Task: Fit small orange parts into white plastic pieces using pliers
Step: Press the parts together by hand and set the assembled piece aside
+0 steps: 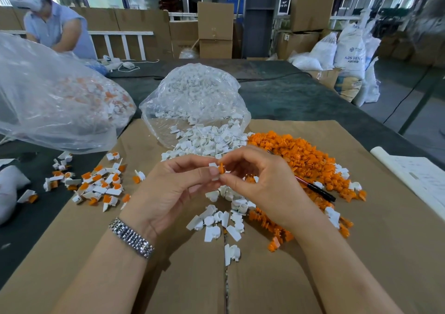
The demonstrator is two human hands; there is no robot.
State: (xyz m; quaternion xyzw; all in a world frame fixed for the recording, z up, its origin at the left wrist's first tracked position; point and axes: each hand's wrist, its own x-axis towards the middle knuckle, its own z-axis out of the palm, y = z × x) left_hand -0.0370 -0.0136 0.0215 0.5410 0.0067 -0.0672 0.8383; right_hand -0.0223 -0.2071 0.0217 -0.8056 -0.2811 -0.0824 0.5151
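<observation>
From the head camera, two hands meet above a brown cardboard sheet (313, 277) on the tabletop. The left hand (173, 191) pinches one white piece (213, 166). The right hand (262, 181) pinches one orange part (221, 167) against it. Behind lie one orange heap (301, 159), two clear bags (195, 97), and one black-handled pliers (320, 191).

free: bare cardboard (313, 277) near edge | blocked: white pieces (221, 227) centre, orange heap (301, 159) right, bag (195, 102) behind
</observation>
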